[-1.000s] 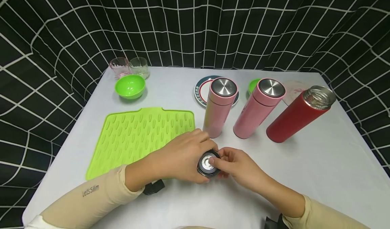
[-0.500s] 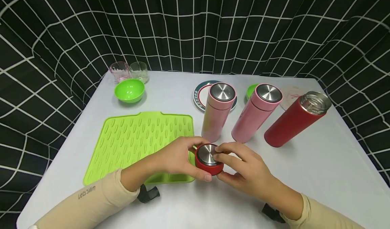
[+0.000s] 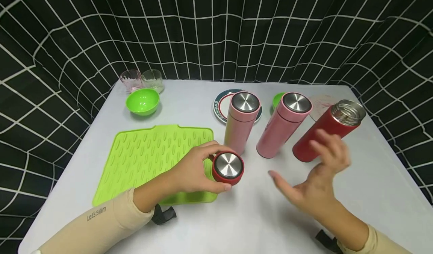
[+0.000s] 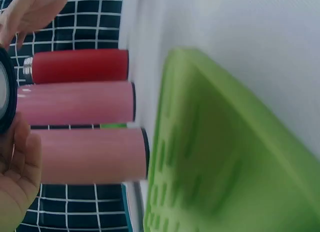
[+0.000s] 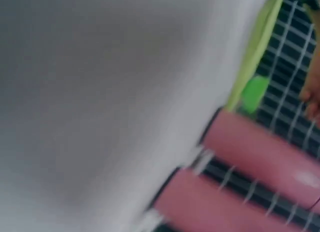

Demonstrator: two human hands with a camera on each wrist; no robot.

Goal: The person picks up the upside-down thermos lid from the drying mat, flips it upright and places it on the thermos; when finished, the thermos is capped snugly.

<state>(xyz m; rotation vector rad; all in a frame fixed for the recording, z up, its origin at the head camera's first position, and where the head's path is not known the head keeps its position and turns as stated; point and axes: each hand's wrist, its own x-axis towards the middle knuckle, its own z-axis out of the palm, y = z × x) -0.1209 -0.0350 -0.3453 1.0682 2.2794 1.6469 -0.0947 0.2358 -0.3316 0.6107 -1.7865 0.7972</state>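
Observation:
My left hand (image 3: 199, 168) grips a red lid (image 3: 228, 168) by its sides, thumb in front and fingers behind, with the steel top facing up in the head view. The lid's dark rim also shows at the left edge of the left wrist view. My right hand (image 3: 316, 179), fingers spread and holding nothing, hovers in front of the red thermos (image 3: 311, 139). That thermos stands upright with its steel mouth uncovered. Left of it, two pink thermoses, one (image 3: 282, 124) nearer the red one and another (image 3: 241, 124) nearer the lid, stand with steel-topped lids on.
A green drying mat (image 3: 152, 160) lies left, partly under my left arm. Behind it are a green bowl (image 3: 143, 102) and two glasses (image 3: 152, 80). A rimmed plate (image 3: 220, 105), another green bowl (image 3: 277, 99) and a clear plate (image 3: 319, 105) lie behind the thermoses.
The lid was turned from underside up to steel top up between both hands. My right hand then let go and moved right towards the red thermos; my left hand still holds the lid.

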